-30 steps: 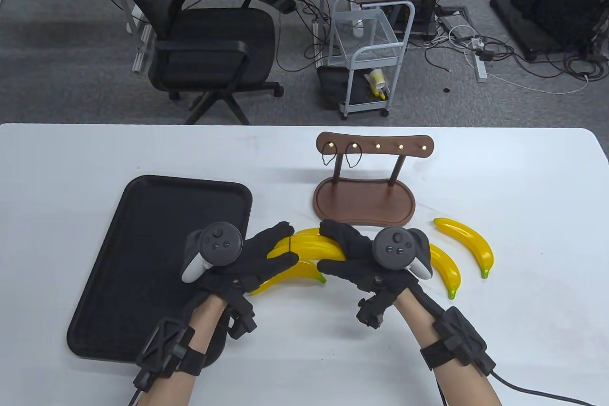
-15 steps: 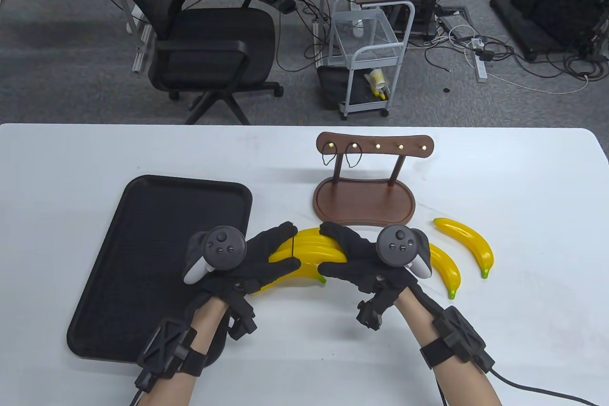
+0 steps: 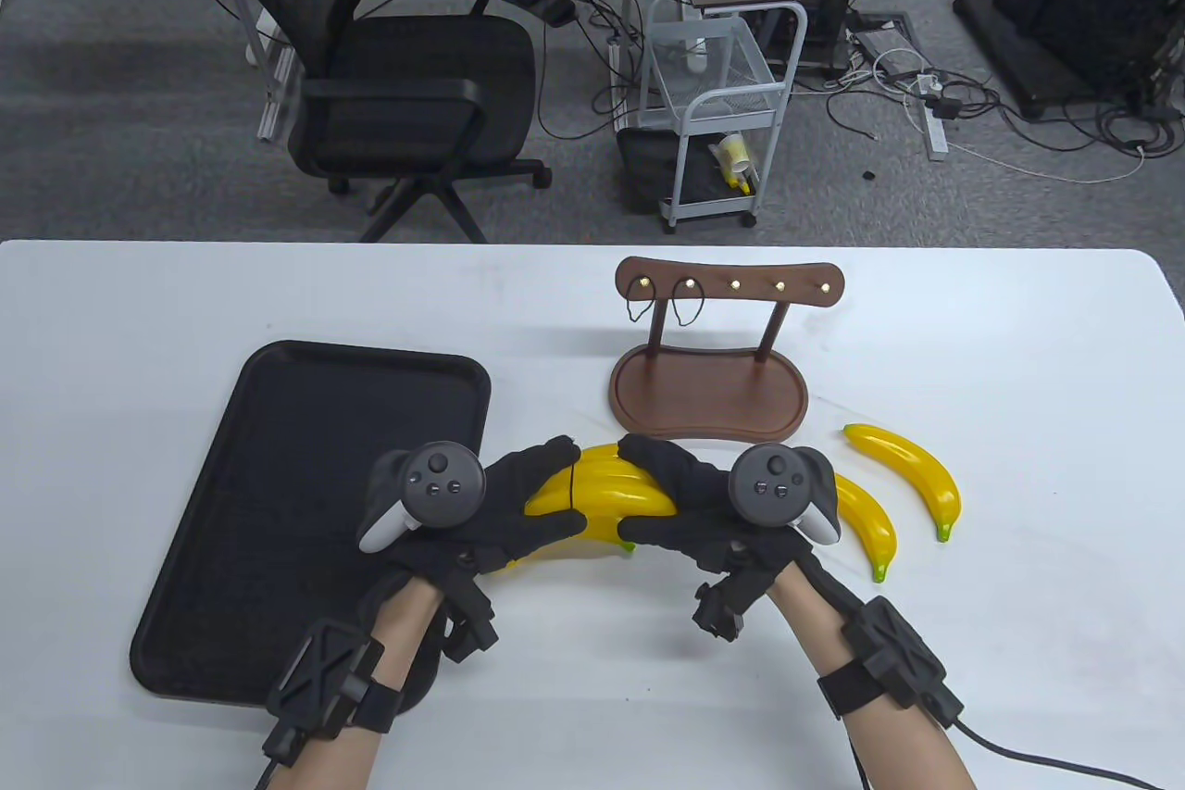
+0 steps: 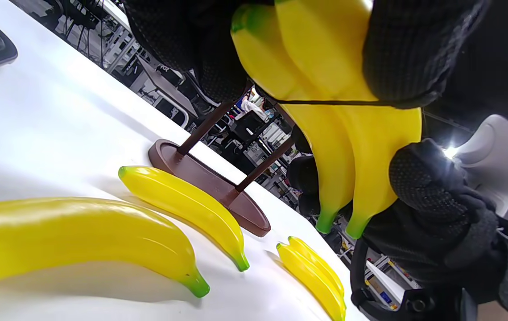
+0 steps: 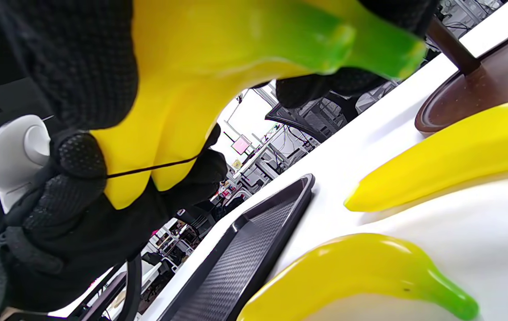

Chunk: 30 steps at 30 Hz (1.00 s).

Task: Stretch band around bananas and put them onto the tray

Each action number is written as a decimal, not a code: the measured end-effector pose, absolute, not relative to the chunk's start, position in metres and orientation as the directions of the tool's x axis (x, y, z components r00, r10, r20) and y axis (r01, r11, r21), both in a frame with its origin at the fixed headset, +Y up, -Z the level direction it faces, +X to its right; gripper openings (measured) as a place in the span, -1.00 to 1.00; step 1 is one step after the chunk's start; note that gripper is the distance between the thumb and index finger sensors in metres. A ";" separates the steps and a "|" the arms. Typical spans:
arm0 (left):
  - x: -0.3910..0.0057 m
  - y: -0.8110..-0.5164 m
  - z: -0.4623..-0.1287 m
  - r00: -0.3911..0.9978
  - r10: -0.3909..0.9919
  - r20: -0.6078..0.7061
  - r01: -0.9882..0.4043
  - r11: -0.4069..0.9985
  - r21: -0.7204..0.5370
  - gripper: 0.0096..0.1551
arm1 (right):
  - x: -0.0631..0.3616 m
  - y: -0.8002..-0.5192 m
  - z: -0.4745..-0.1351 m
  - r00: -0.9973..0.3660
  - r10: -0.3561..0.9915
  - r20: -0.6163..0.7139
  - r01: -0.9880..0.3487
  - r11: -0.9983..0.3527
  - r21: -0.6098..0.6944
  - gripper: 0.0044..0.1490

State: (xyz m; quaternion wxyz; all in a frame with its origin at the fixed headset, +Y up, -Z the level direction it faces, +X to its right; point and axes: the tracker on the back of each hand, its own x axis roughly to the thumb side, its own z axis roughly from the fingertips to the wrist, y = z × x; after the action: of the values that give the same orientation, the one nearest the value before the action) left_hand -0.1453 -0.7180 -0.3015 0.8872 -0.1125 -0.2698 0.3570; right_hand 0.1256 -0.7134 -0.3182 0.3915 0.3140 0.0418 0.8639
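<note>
Just below the frame's centre in the table view, we see two glossy yellow plastic bananas point(image 3: 606, 489) lifted off the white table point(image 3: 1018, 642), a thin black elastic band point(image 3: 574, 486) looped around them near their left end. Our left hand point(image 3: 505, 503) pinches the band at that end, thumb below and fingers above; our right hand point(image 3: 680, 503) curls over the right end. The flat black rectangular tray point(image 3: 278, 420) lies at lower left, just beside the left hand. Compared with a second ago, the pair has drawn tighter together and the band has crept slightly rightward.
</note>
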 end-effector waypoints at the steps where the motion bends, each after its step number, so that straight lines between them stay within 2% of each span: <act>1: -0.145 -0.718 -0.301 0.604 0.688 0.403 -0.569 0.726 -0.387 -0.06 | 0.125 -0.713 -0.318 -0.498 0.699 0.514 -0.648 -0.694 0.315 0.13; 16: -0.140 -0.718 -0.299 0.637 0.643 0.424 -0.532 0.766 -0.361 -0.04 | 0.119 -0.708 -0.312 -0.542 0.622 0.565 -0.588 -0.761 0.274 0.12; 30: -0.135 -0.722 -0.298 0.633 0.645 0.429 -0.517 0.764 -0.386 -0.04 | 0.110 -0.713 -0.309 -0.546 0.608 0.576 -0.548 -0.779 0.304 0.11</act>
State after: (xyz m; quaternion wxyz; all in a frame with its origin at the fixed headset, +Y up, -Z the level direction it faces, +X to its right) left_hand -0.1347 -0.7223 -0.2977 0.8964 -0.1138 -0.2803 0.3239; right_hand 0.1100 -0.7133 -0.3091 0.3292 0.3442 0.0438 0.8782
